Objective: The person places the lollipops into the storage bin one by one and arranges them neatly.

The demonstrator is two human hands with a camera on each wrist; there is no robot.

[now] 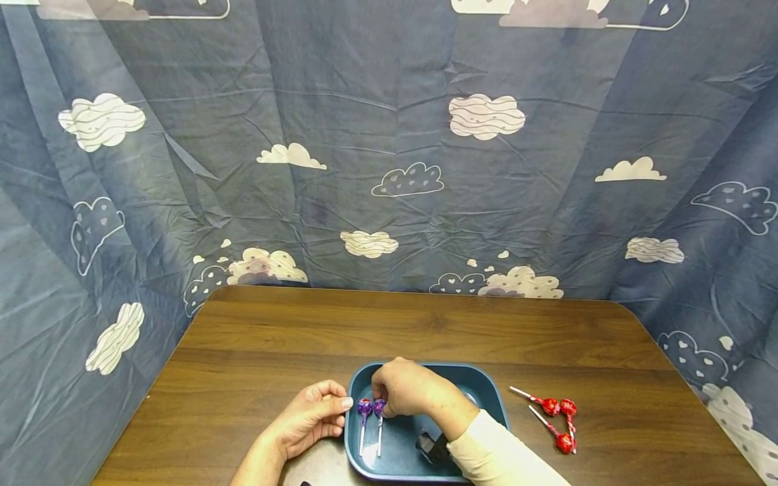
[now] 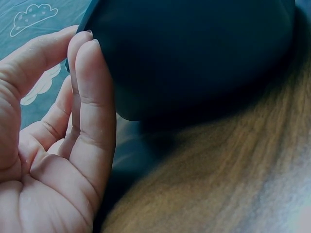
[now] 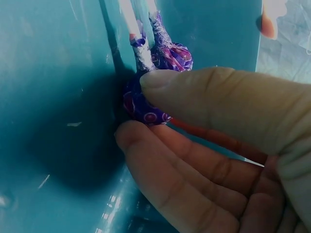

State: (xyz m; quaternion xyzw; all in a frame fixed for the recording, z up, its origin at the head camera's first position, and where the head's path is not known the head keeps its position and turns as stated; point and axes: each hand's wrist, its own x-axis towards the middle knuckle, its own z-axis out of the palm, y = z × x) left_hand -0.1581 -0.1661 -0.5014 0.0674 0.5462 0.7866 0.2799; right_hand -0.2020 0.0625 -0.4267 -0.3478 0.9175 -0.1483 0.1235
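A blue tray (image 1: 395,466) sits at the table's front with two purple-wrapped lollipops in its left part, sticks toward me. My right hand (image 1: 416,391) reaches over the tray and pinches the head of the right-hand purple lollipop (image 3: 138,99) between thumb and fingers. Close beside it lies the other purple lollipop (image 1: 365,407), nearer the tray's left wall. At the tray's left rim my left hand (image 1: 313,413) grips the edge with its fingertips. In the left wrist view those fingertips meet the rim of the dark tray wall (image 2: 194,58).
Three red-wrapped lollipops lie on the wooden table right of the tray: one at the back left (image 1: 550,406), one at the back right (image 1: 568,407), one in front (image 1: 564,443). A cloud-print cloth (image 1: 365,216) hangs behind the table (image 1: 292,331).
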